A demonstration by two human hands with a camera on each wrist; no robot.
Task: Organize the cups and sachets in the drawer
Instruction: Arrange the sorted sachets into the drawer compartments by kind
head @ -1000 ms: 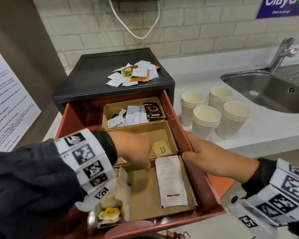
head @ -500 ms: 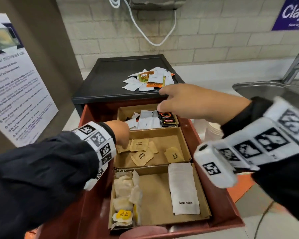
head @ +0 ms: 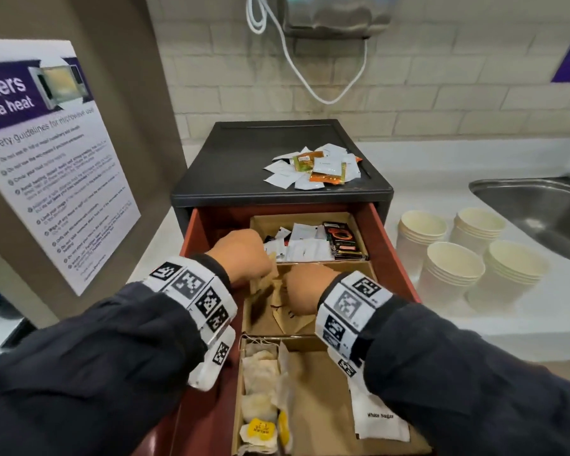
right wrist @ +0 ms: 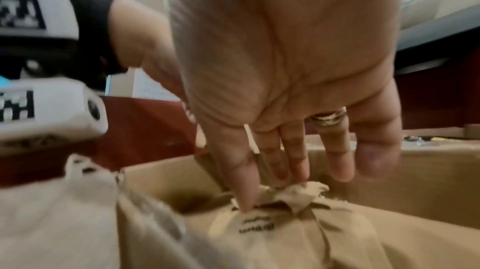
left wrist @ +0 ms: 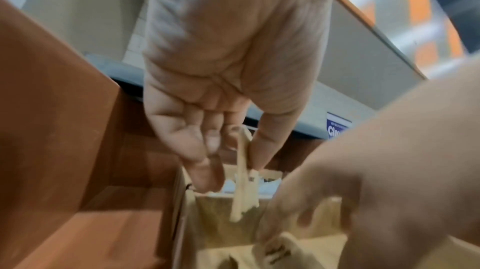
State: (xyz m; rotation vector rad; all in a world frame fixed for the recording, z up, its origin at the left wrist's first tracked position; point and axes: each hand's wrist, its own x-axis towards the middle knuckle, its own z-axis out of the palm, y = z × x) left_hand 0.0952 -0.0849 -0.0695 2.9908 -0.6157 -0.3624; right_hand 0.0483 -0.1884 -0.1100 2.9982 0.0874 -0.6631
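In the red drawer (head: 387, 245), the nearest cardboard compartment holds limp tea bags (head: 259, 383) and a flat white sugar packet (head: 380, 419). In the middle one, the left hand (head: 242, 255) pinches thin brown sachets (left wrist: 241, 173); the right hand (head: 305, 291) gathers crinkled ones (right wrist: 291, 209) with curled fingertips. Beyond, paper cups (head: 454, 274) stand stacked on the counter.

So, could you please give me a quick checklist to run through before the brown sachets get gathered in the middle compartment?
1. Left hand pinches brown sachets: ok.
2. Right hand pinches a brown sachet: ok.
3. Both hands over the middle compartment: ok.
4. Drawer open far enough: ok.
5. Loose sachets on the cabinet top sorted: not ok.
6. Cup stacks put away: not ok.
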